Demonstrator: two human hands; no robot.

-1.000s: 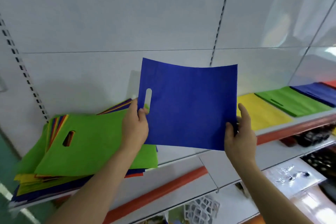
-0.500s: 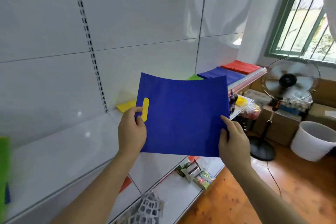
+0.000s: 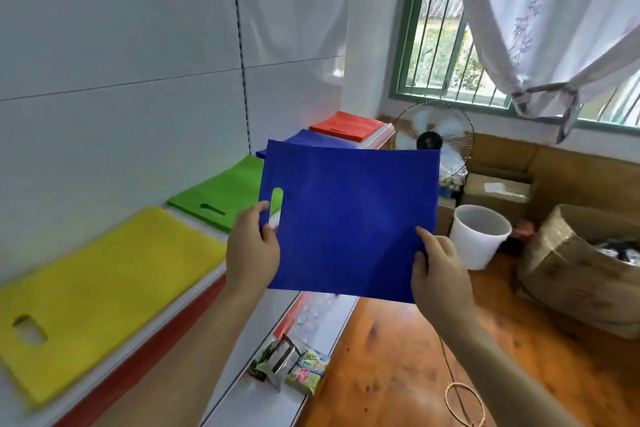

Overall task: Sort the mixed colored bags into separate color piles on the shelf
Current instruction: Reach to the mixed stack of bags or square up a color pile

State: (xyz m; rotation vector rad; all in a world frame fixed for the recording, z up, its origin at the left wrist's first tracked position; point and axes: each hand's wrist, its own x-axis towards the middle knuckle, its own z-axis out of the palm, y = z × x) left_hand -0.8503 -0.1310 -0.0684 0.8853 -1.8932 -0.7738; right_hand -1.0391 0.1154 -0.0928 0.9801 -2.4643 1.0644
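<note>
The view turned right along the shelf [image 3: 194, 298]: the mixed stack went out of sight, and the yellow pile [image 3: 104, 291], green pile [image 3: 221, 196], blue pile [image 3: 311, 139] and red pile [image 3: 346, 125] came closer, behind the carried blue bag [image 3: 349, 218].

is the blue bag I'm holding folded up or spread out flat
Spread out flat. The blue bag hangs as one open sheet between the left hand and right hand, handle cutout visible.
</note>
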